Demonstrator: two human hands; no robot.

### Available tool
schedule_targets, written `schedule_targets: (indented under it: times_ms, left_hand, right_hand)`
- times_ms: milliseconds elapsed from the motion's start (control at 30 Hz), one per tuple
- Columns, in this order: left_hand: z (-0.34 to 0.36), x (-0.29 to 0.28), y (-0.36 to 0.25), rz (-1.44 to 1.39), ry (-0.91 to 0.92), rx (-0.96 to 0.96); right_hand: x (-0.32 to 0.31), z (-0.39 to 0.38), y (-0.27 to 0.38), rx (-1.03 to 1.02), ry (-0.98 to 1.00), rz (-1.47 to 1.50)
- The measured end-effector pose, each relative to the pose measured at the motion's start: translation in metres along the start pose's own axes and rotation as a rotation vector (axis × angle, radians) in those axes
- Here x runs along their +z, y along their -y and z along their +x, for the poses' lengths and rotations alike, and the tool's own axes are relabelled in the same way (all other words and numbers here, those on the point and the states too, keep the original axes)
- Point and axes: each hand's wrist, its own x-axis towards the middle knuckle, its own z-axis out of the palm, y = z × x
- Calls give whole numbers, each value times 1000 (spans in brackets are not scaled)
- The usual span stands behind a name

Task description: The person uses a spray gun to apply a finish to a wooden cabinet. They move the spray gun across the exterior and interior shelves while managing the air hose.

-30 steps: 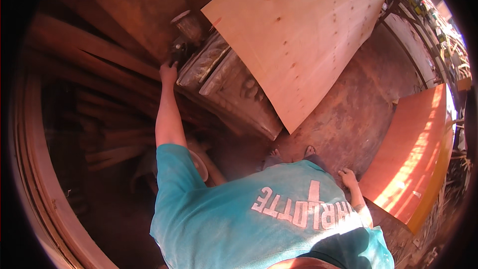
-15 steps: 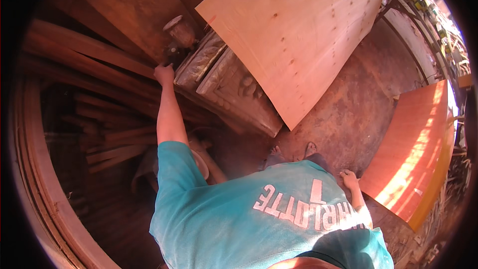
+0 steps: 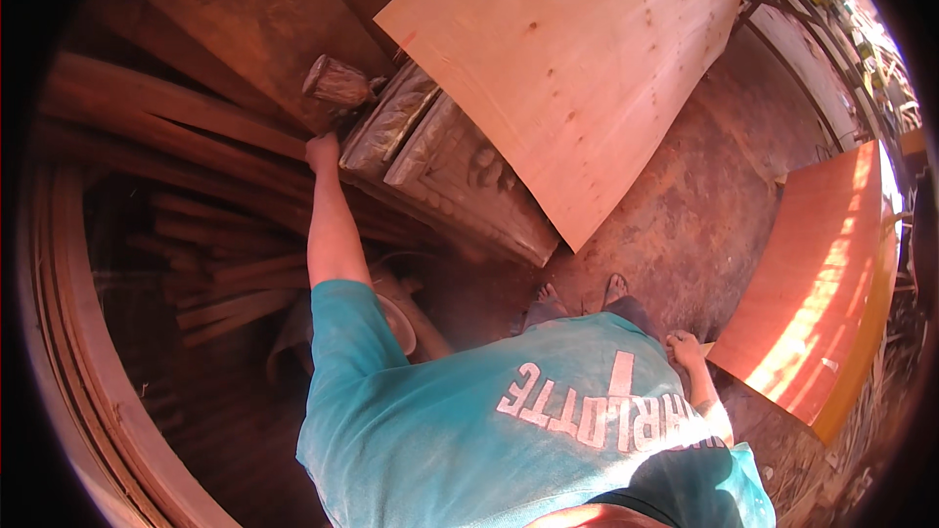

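My left arm is stretched out ahead and to the left. My left hand [image 3: 323, 150] is closed at the lower end of what looks like a spray gun with a cup [image 3: 337, 81] on top; the gun's body is dark and partly hidden. Close beside it lie two carved wooden panels, a narrow one [image 3: 391, 122] and a wider one [image 3: 469, 176] with raised relief. Down at my right side, my right hand [image 3: 685, 345] has its fingers curled in. Whatever it may hold is too small to make out.
A large pale plywood sheet [image 3: 577, 78] overhangs the carved panels. On the right leans a reddish board [image 3: 812, 274] striped by sunlight. Long planks [image 3: 176, 127] and stacked wood pieces [image 3: 235, 274] fill the left. My feet [image 3: 616, 286] stand on the stained floor [image 3: 685, 205].
The spray gun has tipped, its cup swinging left and slightly down. My left hand has turned with it and shifted little. My right hand stays at my side.
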Motion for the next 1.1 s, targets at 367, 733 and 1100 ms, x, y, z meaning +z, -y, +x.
schedule_targets:
  times_ms: [367,733,1100]
  left_hand:
    - [-231,-37,-80,-421,-351,644]
    - [-658,143,-67,175,1631,1277]
    - [-857,295,-137,646,1776,1550]
  right_hand:
    - [0,-31,-58,-19,-492,-33]
    - [63,-45,-174,44,-675,243]
    - [217,-170,-382,770,-810,597]
